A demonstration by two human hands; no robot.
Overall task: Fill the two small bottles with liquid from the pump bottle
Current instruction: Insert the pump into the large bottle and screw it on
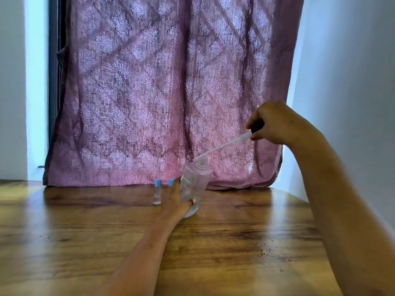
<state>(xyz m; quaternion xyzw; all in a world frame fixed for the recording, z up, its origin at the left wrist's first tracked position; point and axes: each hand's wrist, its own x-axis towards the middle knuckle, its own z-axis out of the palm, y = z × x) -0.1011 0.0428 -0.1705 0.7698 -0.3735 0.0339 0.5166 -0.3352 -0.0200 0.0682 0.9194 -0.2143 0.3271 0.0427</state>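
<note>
Wooden surface (213, 242) fills the near field, glossy, a few pale crumbs or specks toward the right side. Two bare forearms reach forward over it.

Left hand (178, 202) wraps the clear pump bottle (195, 182) low on its body, fingers (191, 202) curled around the far side, thumb side toward the camera. Bottle is tilted, neck leaning right and away, base resting on or just above the surface; cannot tell which. Neck is open, no pump head on it. A little clear liquid sits at the bottom.

Right hand (275, 122) is raised up and to the right of the left hand, closed on the dark pump head (256, 126). The dip tube (224, 145) runs from that grip down-left, its tip just at the bottle's mouth.

Just left of the left hand's fingers stands a small bottle (157, 192), upright, blue cap on, label visible. A second small bottle (171, 182) is right behind the fingertips, only its blue cap showing.

Beyond everything hangs a pink patterned curtain (162, 82), its hem reaching the surface's far edge, pale walls either side.
</note>
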